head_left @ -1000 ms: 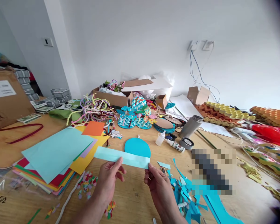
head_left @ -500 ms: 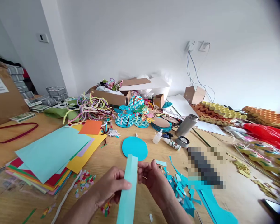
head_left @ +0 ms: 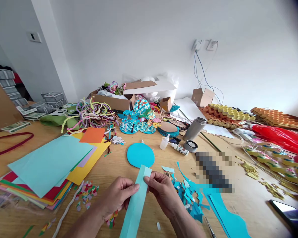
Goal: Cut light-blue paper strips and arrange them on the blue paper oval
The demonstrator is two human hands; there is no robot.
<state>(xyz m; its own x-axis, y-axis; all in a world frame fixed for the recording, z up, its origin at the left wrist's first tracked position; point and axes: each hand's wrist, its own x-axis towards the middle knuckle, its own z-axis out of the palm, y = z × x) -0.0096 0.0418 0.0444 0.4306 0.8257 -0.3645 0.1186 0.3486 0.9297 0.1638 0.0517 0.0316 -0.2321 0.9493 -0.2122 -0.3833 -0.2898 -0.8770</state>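
Observation:
A long, pale turquoise paper strip (head_left: pixel 134 211) with a crease along its length slants up from the bottom edge between my hands. My left hand (head_left: pixel 120 195) pinches its left edge, thumb on top and fingers curled beneath. Closer to its far end, my right hand (head_left: pixel 161 190) grips the right edge between thumb and fingers. Just beyond the strip's tip lies a bright blue oval piece (head_left: pixel 140 154), flat on the table. Blue paper scraps (head_left: pixel 188 195) are heaped to the right of my right hand.
Coloured paper sheets (head_left: pixel 51 162) are stacked at left, with pipe cleaners (head_left: pixel 94 114) behind. A glue bottle (head_left: pixel 164 142), a grey flask (head_left: pixel 195 129) and its lid (head_left: pixel 190 146) stand beyond the scraps. Scissors (head_left: pixel 210 228) and a phone (head_left: pixel 286 215) lie at lower right.
My right hand has closed on the strip's right edge near its far end, where its fingers were loose beside it. The strip tilts more to the right. The view has shifted slightly right.

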